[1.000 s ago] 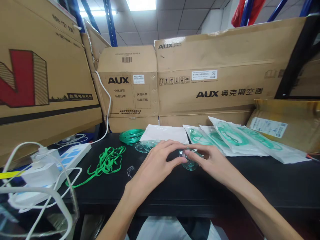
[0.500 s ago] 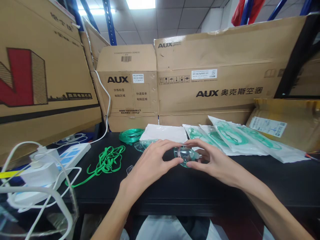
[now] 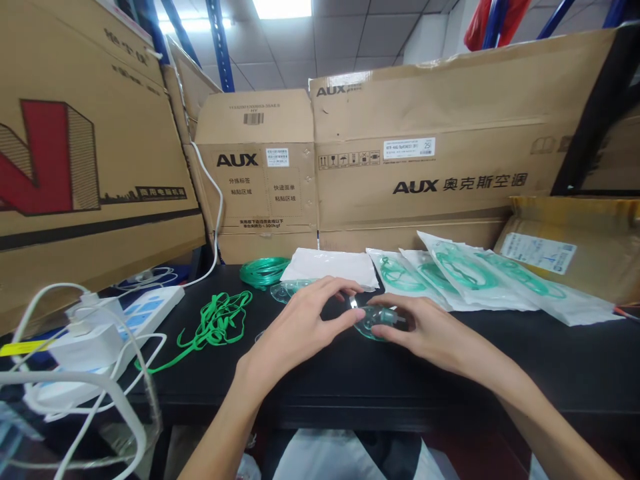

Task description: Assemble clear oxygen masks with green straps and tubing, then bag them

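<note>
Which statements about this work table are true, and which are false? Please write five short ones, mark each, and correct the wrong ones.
1. The left hand and the right hand both touch a clear plastic mask. True.
2. The coiled green tubing lies farther back than the tangled green strap. True.
3. The tangled green strap is to the right of both hands. False: it is to the left of both.
4. Green contents show through the packets on the right side. True.
5. The packets lie to the left of the coiled green tubing. False: they lie to the right of it.
</note>
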Available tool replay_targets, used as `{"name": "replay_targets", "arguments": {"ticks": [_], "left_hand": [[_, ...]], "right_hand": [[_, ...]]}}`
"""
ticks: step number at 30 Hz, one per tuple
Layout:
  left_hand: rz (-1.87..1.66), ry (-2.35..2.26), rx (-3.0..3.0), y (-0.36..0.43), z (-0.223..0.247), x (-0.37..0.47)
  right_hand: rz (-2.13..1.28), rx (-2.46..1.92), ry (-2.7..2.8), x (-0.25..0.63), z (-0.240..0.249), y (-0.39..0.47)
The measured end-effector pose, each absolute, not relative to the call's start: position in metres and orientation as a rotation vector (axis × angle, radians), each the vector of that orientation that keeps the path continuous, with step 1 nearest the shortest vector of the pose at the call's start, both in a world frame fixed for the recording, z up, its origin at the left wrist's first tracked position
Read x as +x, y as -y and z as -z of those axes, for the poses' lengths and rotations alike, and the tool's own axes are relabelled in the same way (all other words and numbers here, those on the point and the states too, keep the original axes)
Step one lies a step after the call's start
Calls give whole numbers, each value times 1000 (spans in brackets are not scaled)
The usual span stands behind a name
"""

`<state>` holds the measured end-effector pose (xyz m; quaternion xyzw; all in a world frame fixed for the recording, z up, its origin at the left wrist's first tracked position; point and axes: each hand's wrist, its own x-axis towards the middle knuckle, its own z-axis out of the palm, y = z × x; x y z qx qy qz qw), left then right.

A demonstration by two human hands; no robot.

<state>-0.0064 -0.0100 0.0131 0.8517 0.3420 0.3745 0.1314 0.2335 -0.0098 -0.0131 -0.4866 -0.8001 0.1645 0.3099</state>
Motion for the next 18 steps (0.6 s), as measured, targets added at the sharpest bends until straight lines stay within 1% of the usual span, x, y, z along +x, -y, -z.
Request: {"name": "replay_targets", "arguments": {"ticks": [3,6,13,18], "left_hand": [[-1098,-990,2462,10,-17,-12],[-1069,-1022,2501,5,-16,-23],[-744,-1261,2627,8,-1,-73],[-639,-1534,2546,21,19,-109]], "right_hand": [[-425,-1343,2181,235,23,9],[-485,-1360,2157,234,26,14],[-570,-1372,2140,233,21,21],[-581,-1351,2159,234,27,18]]}}
